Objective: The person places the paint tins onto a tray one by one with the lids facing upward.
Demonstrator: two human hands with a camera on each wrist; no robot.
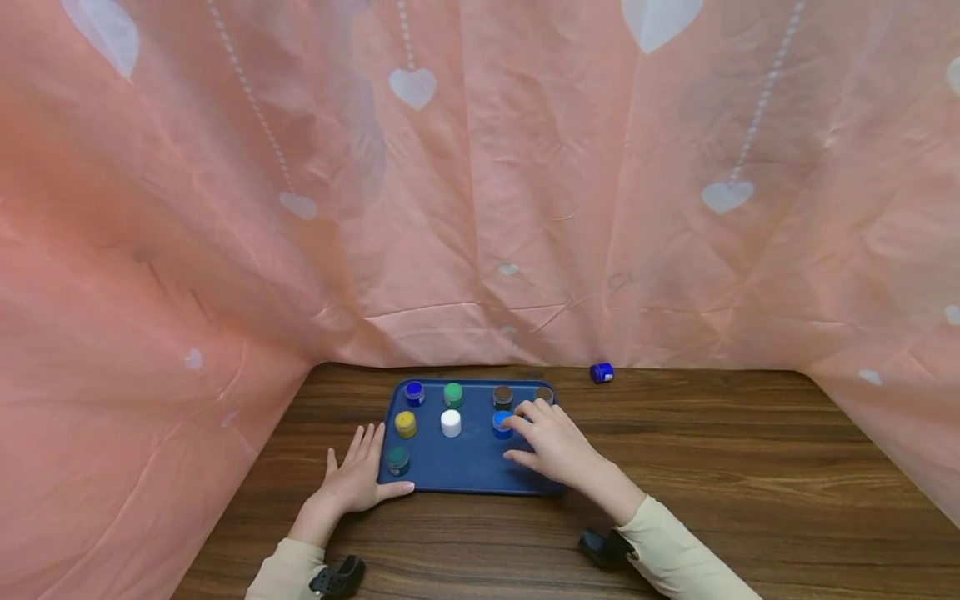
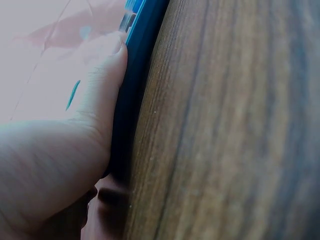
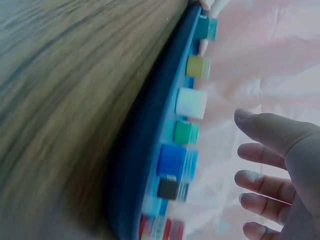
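Observation:
A blue tray [image 1: 472, 477] on the table carries several small paint jars. My left hand [image 1: 352, 479] lies at its left front corner, fingers spread and thumb along the front rim. The dark green jar [image 1: 397, 461] is closest to that hand, with a yellow jar [image 1: 406, 424] behind it. Above the tray's right side is my right hand [image 1: 558, 446], fingers apart and holding nothing. A bright blue jar [image 3: 171, 162] stands near its fingertips; in the right wrist view a gap shows between them. The white jar [image 1: 451, 423] stands mid-tray.
Along the tray's back stand a dark blue jar [image 1: 415, 393], a green jar [image 1: 453, 395], a brown jar [image 1: 502, 397] and a partly covered brownish jar [image 1: 545, 393]. Another blue jar [image 1: 602, 372] lies on its side on the wooden table [image 1: 720, 450]. Behind hangs a pink curtain [image 1: 480, 208].

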